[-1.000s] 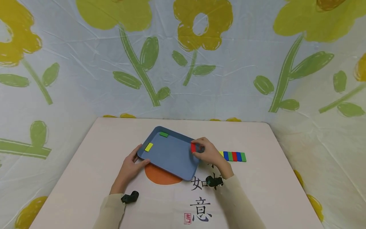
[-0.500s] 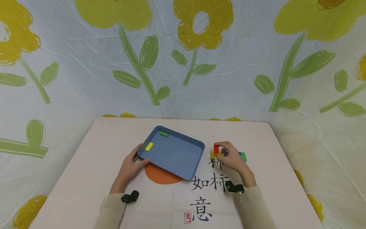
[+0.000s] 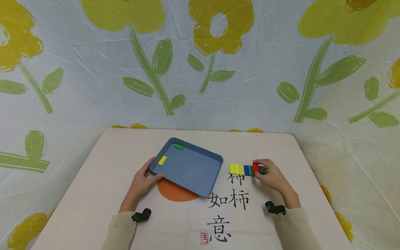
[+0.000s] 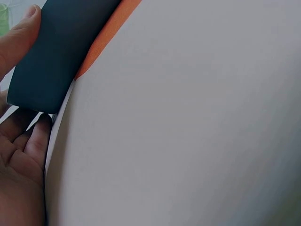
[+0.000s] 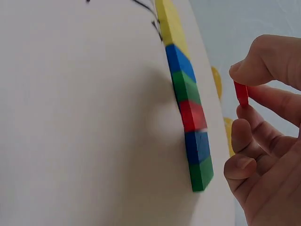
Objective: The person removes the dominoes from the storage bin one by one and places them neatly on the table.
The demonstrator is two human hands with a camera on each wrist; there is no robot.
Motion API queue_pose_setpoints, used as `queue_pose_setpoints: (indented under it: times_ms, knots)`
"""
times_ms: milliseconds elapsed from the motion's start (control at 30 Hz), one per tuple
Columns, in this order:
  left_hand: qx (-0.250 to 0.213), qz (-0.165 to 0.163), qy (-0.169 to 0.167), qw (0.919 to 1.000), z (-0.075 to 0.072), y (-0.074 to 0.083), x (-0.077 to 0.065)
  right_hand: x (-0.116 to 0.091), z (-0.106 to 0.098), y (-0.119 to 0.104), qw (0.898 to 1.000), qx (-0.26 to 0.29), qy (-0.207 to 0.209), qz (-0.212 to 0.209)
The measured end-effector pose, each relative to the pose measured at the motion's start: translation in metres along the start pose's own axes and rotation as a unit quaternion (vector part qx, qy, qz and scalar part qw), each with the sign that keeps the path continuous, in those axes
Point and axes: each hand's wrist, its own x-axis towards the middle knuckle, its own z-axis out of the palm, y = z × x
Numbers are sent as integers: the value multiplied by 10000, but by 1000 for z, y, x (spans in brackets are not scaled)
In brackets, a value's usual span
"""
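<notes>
Currently pinching a red block point(image 5: 241, 93) in right hand point(image 3: 272, 177) above block row point(image 5: 186, 104); left hand point(image 3: 142, 183) gripping tilted blue tray point(image 3: 187, 166). Risks: nudging row crooked, tray blocks sliding.

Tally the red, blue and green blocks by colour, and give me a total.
Red blocks: 2, one in the row, one pinched in the right hand.
Blue blocks: 2, both in the row.
Green blocks: 3, two in the row, one in the tray.
Total: 7.
</notes>
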Motion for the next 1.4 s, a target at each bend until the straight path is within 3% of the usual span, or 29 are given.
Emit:
queue_pose_setpoints:
  times_ms: [600,1033,1400]
  knots:
    - [37,2,-8,10000,0,-1,0,-9,-27,38,9998,-163,-29,88]
    - [22,-87,-13,10000,0,-1,-1,-7,-26,59,9992,-398,-13,47]
    - [20,-107,0,9999,0,0,1,-4,-22,57,9986,-518,-106,-27]
